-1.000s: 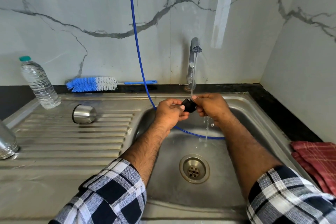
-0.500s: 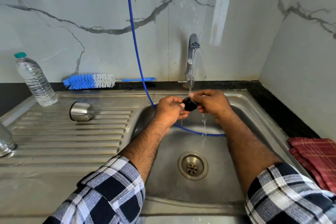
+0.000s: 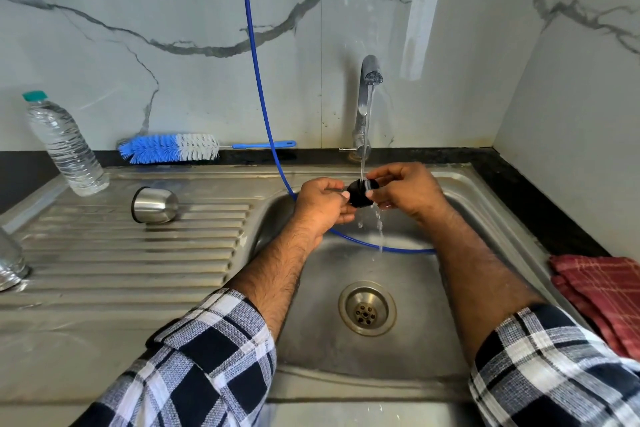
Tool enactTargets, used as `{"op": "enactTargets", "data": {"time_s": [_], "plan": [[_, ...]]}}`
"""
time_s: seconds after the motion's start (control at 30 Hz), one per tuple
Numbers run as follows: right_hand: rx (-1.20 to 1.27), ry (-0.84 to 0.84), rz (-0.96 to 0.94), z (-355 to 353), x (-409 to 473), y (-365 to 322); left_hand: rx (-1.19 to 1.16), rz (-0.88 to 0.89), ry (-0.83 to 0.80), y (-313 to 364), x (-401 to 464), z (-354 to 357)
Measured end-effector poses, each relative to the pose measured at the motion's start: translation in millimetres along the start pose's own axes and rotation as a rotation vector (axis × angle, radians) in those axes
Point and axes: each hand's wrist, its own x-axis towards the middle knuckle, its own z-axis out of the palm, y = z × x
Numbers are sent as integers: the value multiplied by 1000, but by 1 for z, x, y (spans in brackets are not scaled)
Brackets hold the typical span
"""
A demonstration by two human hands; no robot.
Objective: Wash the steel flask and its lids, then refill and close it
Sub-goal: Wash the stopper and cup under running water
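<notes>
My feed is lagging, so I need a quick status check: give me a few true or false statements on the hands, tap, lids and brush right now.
1. Both the left hand and right hand hold the black lid. True.
2. The tap is off. False: water runs onto the lid.
3. The steel cup lid lies on its side on the drainboard. True.
4. The bottle brush lies in the sink basin. False: it lies on the counter behind the drainboard.

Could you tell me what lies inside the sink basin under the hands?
A blue hose curves across the sink basin, with the drain nearer; the forearms hide part of the hose.
</notes>
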Motion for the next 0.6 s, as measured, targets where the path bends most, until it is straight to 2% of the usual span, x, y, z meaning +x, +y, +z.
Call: {"op": "enactTargets", "data": {"time_s": [0.2,0.33,0.4,0.53,0.6], "plan": [[-48,35,-78,2,2,1,-25,19,-20,1,-2,-2],[142,27,-56,2,7,6,-119,-18,-104,6,-7,-4],[142,31,-66,6,6,6,-184,-24,-116,8,-9,-6],[51,142,-51,17,7,1,-184,77,-101,9,-9,-5],[63,111,-18,17,7,0,-173,100,-64,9,-9,0]]}}
